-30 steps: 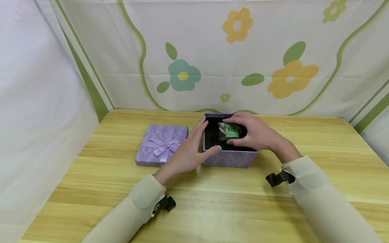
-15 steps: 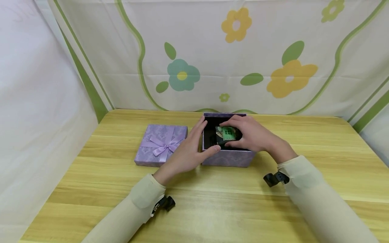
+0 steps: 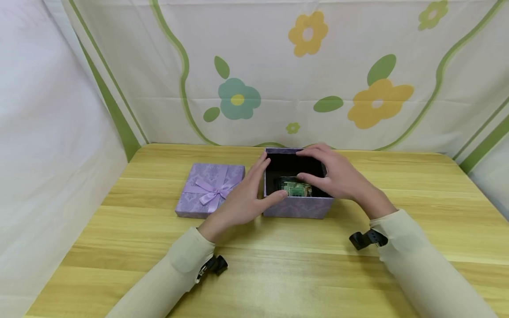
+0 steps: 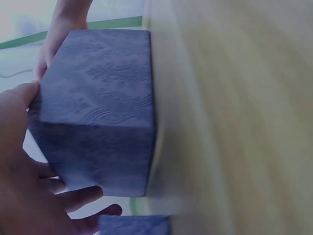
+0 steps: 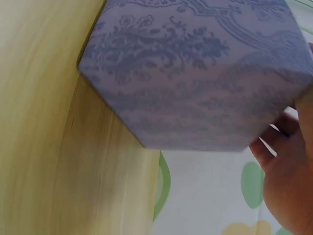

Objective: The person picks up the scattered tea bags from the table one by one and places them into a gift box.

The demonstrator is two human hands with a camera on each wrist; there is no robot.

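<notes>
An open purple gift box (image 3: 298,207) with a black inside stands at the table's middle. A small green packet (image 3: 294,187) lies at its bottom. My left hand (image 3: 258,185) grips the box's front left corner, fingers along the left wall and thumb on the front wall. My right hand (image 3: 330,174) hovers over the right side of the box, fingers near the far rim, thumb just above the packet, holding nothing. The left wrist view shows the box (image 4: 98,112) between thumb and fingers of the left hand (image 4: 24,196). The right wrist view shows the box's outer wall (image 5: 195,73) beside the right hand (image 5: 288,181).
The matching purple lid (image 3: 210,187) with a ribbon bow lies flat just left of the box. The wooden table (image 3: 278,274) is bordered by a flowered cloth backdrop (image 3: 278,88) behind and white cloth on the left.
The right hand lowered the green packet into the box and let go; the packet now lies at the bottom. The left hand kept its grip on the box corner.
</notes>
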